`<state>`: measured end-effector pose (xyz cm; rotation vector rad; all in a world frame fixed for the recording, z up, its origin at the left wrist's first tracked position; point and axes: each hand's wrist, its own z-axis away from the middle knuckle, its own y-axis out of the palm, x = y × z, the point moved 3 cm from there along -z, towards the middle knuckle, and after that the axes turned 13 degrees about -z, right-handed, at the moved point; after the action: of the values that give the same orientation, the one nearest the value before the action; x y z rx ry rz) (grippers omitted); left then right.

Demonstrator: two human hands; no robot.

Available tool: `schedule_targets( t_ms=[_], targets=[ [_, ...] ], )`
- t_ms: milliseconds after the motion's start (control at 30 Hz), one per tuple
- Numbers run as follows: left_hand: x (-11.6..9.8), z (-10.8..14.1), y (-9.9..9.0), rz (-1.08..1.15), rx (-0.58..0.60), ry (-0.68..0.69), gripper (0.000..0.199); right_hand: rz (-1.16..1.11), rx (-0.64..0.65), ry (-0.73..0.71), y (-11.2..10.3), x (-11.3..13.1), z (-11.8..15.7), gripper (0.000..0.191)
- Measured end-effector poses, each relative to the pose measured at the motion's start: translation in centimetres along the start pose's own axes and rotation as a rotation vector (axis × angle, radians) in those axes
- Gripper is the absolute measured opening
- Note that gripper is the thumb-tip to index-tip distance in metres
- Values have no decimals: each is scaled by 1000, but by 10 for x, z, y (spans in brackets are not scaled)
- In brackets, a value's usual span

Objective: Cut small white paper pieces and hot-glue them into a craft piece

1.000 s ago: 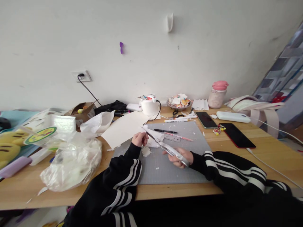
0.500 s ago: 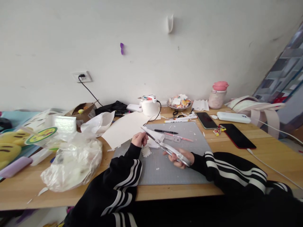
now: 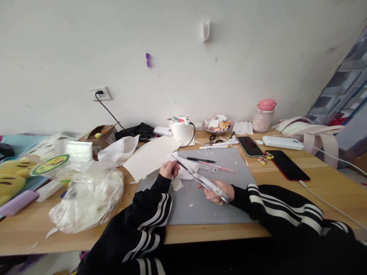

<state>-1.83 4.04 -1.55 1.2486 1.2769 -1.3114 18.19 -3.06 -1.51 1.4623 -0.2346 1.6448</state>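
Observation:
My right hand (image 3: pixel 219 192) is closed around the white handles of a pair of scissors (image 3: pixel 210 185). Their dark blades slant up and left, with the tips just above my left hand (image 3: pixel 169 169). My left fingers are pinched together beside the blade tips; whatever they hold is too small or hidden to make out. Under the blades lies curled white paper (image 3: pixel 192 165) on a grey cutting mat (image 3: pixel 206 212). A small white piece with a scalloped edge (image 3: pixel 177 185) rests on the mat, right of my left wrist. Behind the blades are a black pen (image 3: pixel 201 159) and a clear ruler (image 3: pixel 208 168).
A large white sheet (image 3: pixel 151 154) spreads left of the mat, near a crumpled plastic bag (image 3: pixel 91 198). Two phones (image 3: pixel 290 165) and a white power bank (image 3: pixel 283 143) lie right. Along the wall stand a white pot (image 3: pixel 182 130), a bowl of scraps (image 3: pixel 217 125) and a pink-lidded bottle (image 3: pixel 263 116).
The scissor handles have come closer together in my right hand, and the blades have closed. My left hand has stayed nearly in place.

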Motion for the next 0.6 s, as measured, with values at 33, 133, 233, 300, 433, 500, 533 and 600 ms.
schedule_targets(
  t_ms=[33,133,233,300,433,500,533,600],
  targets=[
    [0,0,0,2,2,1,37,-7,3,-1,0,0,0,40],
    [1,-2,0,28,19,8,40,-21,-5,-1,-1,-1,-1,39],
    [4,-6,-2,57,28,-48,46,-38,-16,-17,-1,-3,-1,37],
    [6,-8,-3,66,23,-110,49,-40,-23,-45,-1,-4,-1,32],
    [4,-7,-4,104,-5,-82,43,-38,-45,-74,0,-6,0,29],
    [1,-3,-3,111,-12,-38,37,-63,-44,-29,-1,-5,0,34],
    [-1,-1,-3,107,-10,-25,36,-76,-38,1,-1,-4,0,36],
    [-3,1,-3,93,2,-12,34,-88,-16,52,-2,-1,-1,38]
  ],
)
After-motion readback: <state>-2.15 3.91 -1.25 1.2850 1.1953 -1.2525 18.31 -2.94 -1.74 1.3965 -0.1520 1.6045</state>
